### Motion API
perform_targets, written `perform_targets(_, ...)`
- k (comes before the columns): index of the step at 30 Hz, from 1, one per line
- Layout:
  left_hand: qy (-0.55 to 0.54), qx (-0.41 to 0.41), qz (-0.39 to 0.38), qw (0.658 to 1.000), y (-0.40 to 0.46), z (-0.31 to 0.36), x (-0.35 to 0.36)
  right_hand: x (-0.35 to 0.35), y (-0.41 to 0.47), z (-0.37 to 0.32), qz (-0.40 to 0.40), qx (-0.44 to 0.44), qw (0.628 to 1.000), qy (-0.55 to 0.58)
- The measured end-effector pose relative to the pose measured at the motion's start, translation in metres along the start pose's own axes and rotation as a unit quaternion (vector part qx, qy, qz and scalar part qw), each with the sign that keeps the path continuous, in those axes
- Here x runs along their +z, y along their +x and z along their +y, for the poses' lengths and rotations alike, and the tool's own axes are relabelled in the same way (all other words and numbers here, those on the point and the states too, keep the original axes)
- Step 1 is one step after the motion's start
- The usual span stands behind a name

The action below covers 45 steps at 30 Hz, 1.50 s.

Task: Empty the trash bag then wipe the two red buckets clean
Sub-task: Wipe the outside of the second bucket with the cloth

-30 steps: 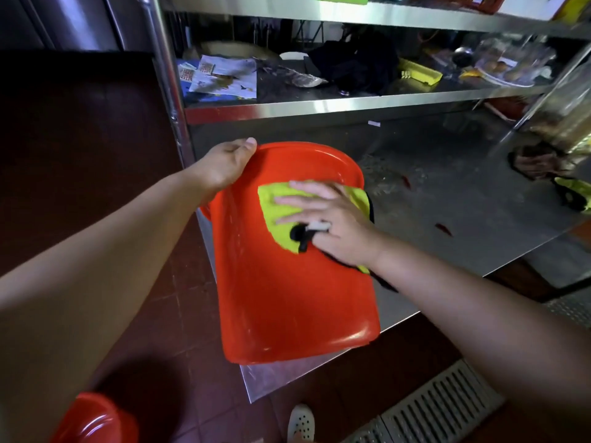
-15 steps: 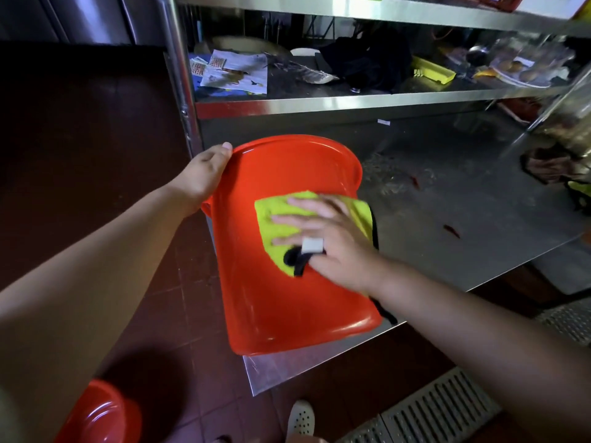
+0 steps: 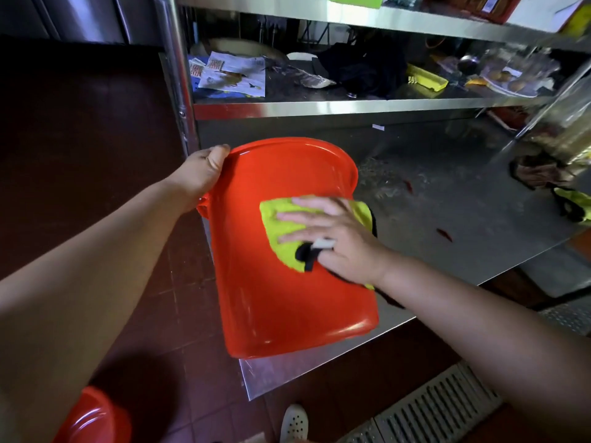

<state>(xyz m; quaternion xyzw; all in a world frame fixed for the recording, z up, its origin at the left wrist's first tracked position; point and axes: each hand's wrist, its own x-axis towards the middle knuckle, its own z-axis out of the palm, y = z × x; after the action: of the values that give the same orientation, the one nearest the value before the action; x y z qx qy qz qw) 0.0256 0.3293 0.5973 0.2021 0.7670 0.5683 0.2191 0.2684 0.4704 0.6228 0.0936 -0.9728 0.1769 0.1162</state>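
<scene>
Risk: the red bucket (image 3: pixel 287 282) lies tilted over the bench (image 3: pixel 447 225) corner; wiping pressure may slide it off. The left hand (image 3: pixel 201 171) grips its far rim. The right hand (image 3: pixel 332 238), fingers straight, presses the yellow cloth (image 3: pixel 278 225) flat against the bucket wall beneath it.

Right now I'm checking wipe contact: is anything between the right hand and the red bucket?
Yes: the yellow-green cloth lies flat under the right hand against the red bucket wall. Nothing else visible intervenes.
</scene>
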Motion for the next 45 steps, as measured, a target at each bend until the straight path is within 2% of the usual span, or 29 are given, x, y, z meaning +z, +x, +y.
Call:
perform_targets(5, -0.018, -0.016, 0.006, 1.000, 0.002, 0.000, 0.005, -0.019, 0.062, 0.037, 0.052, 0.129, 0.990, 0.033)
perform_targets(7, -0.016, -0.037, 0.019, 0.999, -0.001, -0.002, 0.004, -0.017, 0.076, 0.040, 0.057, 0.149, 0.986, 0.042)
perform_targets(10, 0.003, -0.046, 0.039, 0.998, -0.005, -0.002, 0.001, -0.009, 0.079, 0.031, 0.038, 0.145, 0.988, 0.045)
perform_targets(13, 0.059, 0.013, 0.057, 0.997, -0.005, 0.019, 0.014, -0.005, 0.076, 0.019, 0.039, 0.126, 0.991, 0.030)
perform_targets(16, 0.098, 0.066, -0.018, 0.993, -0.008, 0.043, 0.033, -0.001, 0.068, 0.005, 0.018, 0.103, 0.994, -0.026)
perform_targets(18, 0.112, 0.069, -0.043, 0.990, -0.007, 0.044, 0.037, 0.003, 0.050, -0.006, 0.002, 0.081, 0.996, -0.042)
perform_targets(26, 0.112, 0.085, -0.040, 0.989, -0.009, 0.034, 0.026, 0.024, -0.062, -0.045, -0.025, -0.024, 0.999, 0.012)
perform_targets(31, 0.096, 0.067, -0.037, 0.992, -0.011, 0.041, 0.028, 0.016, -0.070, -0.038, -0.050, -0.053, 0.997, 0.021)
perform_targets(36, 0.047, 0.037, -0.027, 0.998, -0.009, 0.039, 0.027, 0.009, -0.020, 0.001, 0.007, -0.022, 0.998, 0.054)
perform_targets(38, 0.014, 0.036, -0.038, 0.999, -0.008, 0.037, 0.028, 0.000, 0.009, 0.024, 0.030, 0.019, 0.995, 0.089)
perform_targets(41, -0.011, 0.039, -0.034, 0.999, -0.007, 0.033, 0.030, -0.019, 0.053, 0.052, 0.060, 0.074, 0.994, 0.047)
perform_targets(45, -0.060, 0.016, -0.021, 0.998, -0.009, 0.021, 0.025, -0.018, 0.073, 0.054, 0.037, 0.085, 0.996, 0.018)
